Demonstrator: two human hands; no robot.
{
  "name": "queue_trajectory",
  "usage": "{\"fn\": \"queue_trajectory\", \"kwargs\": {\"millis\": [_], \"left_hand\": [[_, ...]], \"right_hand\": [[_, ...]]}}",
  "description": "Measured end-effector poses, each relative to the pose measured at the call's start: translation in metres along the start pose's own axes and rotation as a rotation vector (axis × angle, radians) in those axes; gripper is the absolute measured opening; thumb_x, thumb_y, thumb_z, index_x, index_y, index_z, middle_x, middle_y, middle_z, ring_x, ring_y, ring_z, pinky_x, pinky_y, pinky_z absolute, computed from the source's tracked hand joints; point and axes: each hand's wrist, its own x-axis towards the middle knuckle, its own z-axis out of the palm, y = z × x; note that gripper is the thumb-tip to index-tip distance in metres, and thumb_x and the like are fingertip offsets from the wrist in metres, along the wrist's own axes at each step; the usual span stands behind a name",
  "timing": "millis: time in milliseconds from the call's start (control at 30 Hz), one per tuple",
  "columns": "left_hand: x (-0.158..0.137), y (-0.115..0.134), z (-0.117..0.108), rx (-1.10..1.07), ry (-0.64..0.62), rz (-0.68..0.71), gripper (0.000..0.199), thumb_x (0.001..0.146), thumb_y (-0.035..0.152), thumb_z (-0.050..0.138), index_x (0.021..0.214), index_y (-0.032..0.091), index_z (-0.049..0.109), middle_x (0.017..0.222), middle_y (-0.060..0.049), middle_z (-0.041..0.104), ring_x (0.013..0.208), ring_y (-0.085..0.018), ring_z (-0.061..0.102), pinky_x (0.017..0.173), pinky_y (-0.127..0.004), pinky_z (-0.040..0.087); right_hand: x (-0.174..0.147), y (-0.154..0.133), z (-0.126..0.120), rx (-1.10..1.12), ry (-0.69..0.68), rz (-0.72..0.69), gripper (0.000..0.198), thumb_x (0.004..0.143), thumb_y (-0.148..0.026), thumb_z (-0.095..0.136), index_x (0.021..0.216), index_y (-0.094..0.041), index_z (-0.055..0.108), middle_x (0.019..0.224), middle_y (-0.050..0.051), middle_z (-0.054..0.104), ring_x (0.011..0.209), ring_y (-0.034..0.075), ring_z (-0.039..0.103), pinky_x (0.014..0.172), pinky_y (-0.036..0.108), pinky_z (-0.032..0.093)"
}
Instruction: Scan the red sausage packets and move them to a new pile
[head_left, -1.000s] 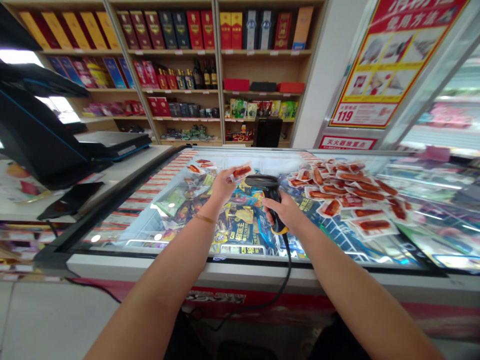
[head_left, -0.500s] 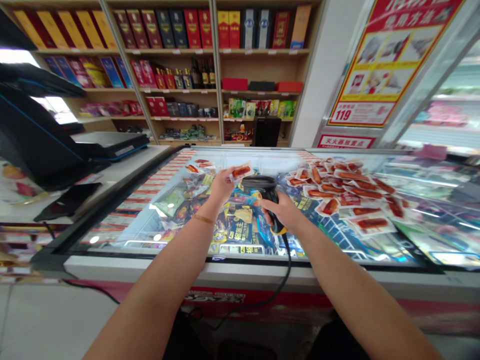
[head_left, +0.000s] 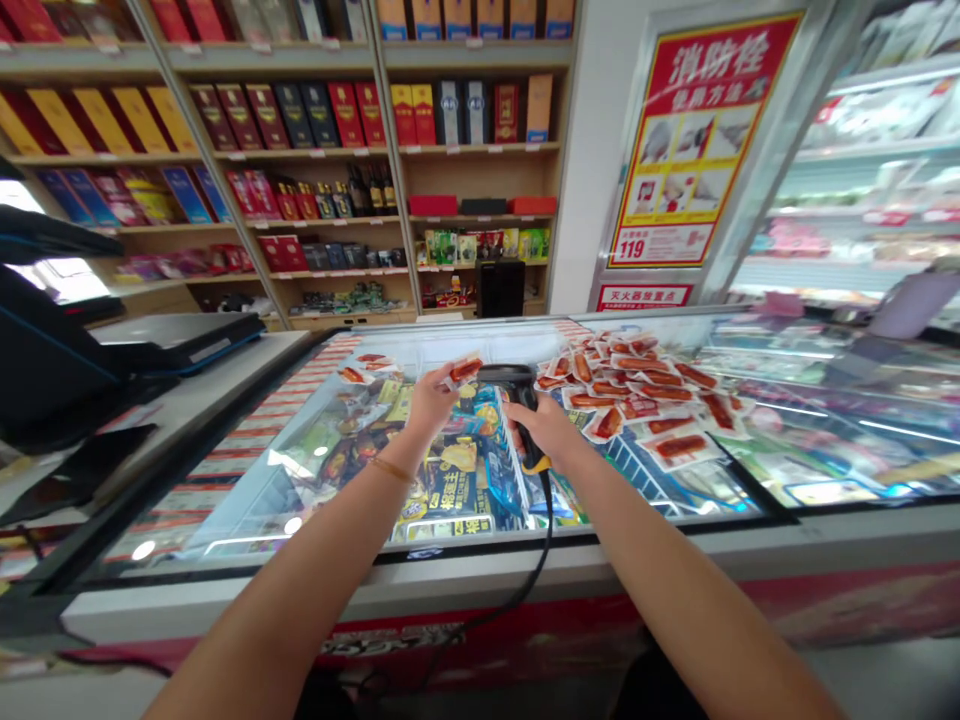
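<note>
My left hand point(head_left: 433, 402) is closed on the edge of a clear sealed packet of sausage point(head_left: 466, 369), held above the glass freezer top point(head_left: 300, 400). Wrapped in my right hand point(head_left: 546, 432) is the handle of a black and yellow barcode scanner point(head_left: 510, 376); its head is turned toward the packet, a small gap apart. The scanner's cable hangs down over the freezer's front edge. To the right, many similar sausage packets point(head_left: 652, 378) lie in a loose pile on the glass. A few more packets point(head_left: 367, 368) lie at the left, beyond my left hand.
Bagged frozen goods point(head_left: 450, 470) show through the glass. A weighing scale point(head_left: 180, 340) stands on the counter at left. Behind the freezer are shelves point(head_left: 300, 155) of boxes and bottles, and a red fire-hydrant poster point(head_left: 686, 150) hangs on the pillar.
My view has tilted up and turned right, so the scene sits lower and further left. Both hands keep their holds, and the scanner head and packet remain close together.
</note>
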Motion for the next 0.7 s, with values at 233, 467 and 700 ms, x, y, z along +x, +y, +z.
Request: {"fn": "queue_trajectory", "kwargs": {"millis": [233, 467, 700], "left_hand": [[0.026, 0.070, 0.093, 0.088, -0.122, 0.090, 0.057, 0.067, 0.010, 0.061, 0.124, 0.016, 0.063, 0.111, -0.010, 0.068, 0.085, -0.020, 0.066, 0.078, -0.030, 0.053], [0.025, 0.123, 0.179, 0.163, -0.345, 0.043, 0.057, 0.072, 0.021, 0.066, 0.128, 0.015, 0.059, 0.110, -0.012, 0.070, 0.096, -0.023, 0.066, 0.084, -0.032, 0.051], [0.017, 0.121, 0.158, 0.413, -0.387, 0.094, 0.052, 0.080, 0.046, 0.058, 0.126, 0.021, 0.061, 0.119, -0.014, 0.067, 0.112, -0.032, 0.060, 0.097, -0.043, 0.042]], "right_hand": [[-0.013, -0.025, -0.090, -0.022, 0.263, -0.049, 0.023, 0.072, -0.029, 0.068, 0.079, -0.020, 0.048, 0.053, -0.006, 0.053, 0.037, 0.010, 0.049, 0.035, 0.023, 0.041], [-0.029, -0.042, -0.147, 0.030, 0.448, -0.037, 0.022, 0.072, -0.026, 0.070, 0.081, -0.019, 0.050, 0.051, -0.005, 0.053, 0.038, 0.010, 0.047, 0.035, 0.021, 0.039], [-0.021, -0.033, -0.139, 0.036, 0.408, -0.045, 0.022, 0.071, -0.027, 0.070, 0.082, -0.020, 0.052, 0.053, -0.004, 0.055, 0.038, 0.010, 0.048, 0.036, 0.022, 0.040]]}}
